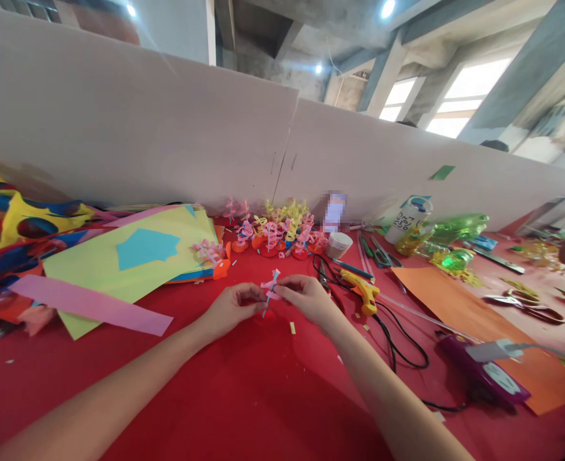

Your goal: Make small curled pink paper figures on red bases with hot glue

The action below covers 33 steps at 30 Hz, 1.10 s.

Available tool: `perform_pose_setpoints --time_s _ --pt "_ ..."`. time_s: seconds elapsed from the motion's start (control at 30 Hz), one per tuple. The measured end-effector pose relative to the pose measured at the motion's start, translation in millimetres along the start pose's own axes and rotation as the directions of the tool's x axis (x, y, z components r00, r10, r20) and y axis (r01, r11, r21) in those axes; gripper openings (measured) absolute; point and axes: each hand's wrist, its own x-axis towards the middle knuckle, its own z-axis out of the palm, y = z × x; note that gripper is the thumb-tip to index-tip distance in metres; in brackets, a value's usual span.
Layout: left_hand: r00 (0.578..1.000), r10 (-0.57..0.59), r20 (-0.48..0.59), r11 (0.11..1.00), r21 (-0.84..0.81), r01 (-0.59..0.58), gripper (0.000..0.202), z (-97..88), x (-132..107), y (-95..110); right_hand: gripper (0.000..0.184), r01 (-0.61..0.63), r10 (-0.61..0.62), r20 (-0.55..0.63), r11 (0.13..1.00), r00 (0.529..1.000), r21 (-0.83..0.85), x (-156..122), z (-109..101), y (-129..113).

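Observation:
My left hand (234,306) and my right hand (306,298) meet above the red table (244,390), both pinched on a small paper craft (270,286): pink curled strips on a thin blue stick. Below it sits a small red disc, mostly hidden. Behind the hands stands a cluster of finished curled-paper pieces (282,232) in pink and yellow on orange bases.
Coloured paper sheets (133,256) and a pink strip (90,304) lie left. A yellow glue gun (362,289) with black cord, scissors (383,256), an orange sheet (460,314), a purple tool (484,371) and a bottle (410,221) are right. A grey partition (167,141) backs the table.

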Motion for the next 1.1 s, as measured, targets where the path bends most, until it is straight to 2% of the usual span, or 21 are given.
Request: perform_pose_setpoints --time_s 0.13,0.37,0.6,0.73,0.8,0.9,1.1 --pt "1.000 0.004 -0.017 1.000 -0.004 -0.004 0.015 -0.8 0.9 -2.5 0.023 -0.041 0.041 0.004 0.999 0.999 -0.002 -2.1 1.4 -5.0" --pt "0.999 0.004 -0.041 1.000 -0.015 -0.004 0.016 -0.6 1.0 -0.9 0.030 -0.115 0.118 -0.061 0.992 0.991 0.059 -0.8 4.1 -5.4" --pt "0.997 -0.036 -0.062 0.997 -0.073 0.031 0.020 -1.7 0.1 3.4 0.035 -0.044 0.046 -0.057 0.998 0.997 0.035 0.6 2.4 -0.1" --pt "0.992 -0.063 -0.106 0.991 -0.122 0.050 0.023 -4.8 -0.9 5.6 0.032 0.045 -0.073 -0.197 0.989 0.978 -0.143 3.7 -6.3 11.5" --pt "0.992 -0.065 -0.104 0.984 -0.174 0.046 0.022 -6.3 -0.1 3.9 0.027 0.084 -0.135 -0.217 0.969 0.967 -0.231 3.7 -11.5 17.5" --pt "0.993 -0.058 -0.100 0.975 -0.221 0.034 0.023 -7.4 1.6 -0.1 0.022 0.135 -0.169 -0.127 0.960 0.977 -0.245 -1.5 -16.4 20.0" --pt "0.987 -0.042 -0.153 0.982 -0.186 0.013 0.025 -5.9 1.4 0.5 0.018 0.161 -0.150 0.153 0.985 0.977 -0.064 -21.5 -17.5 2.6"
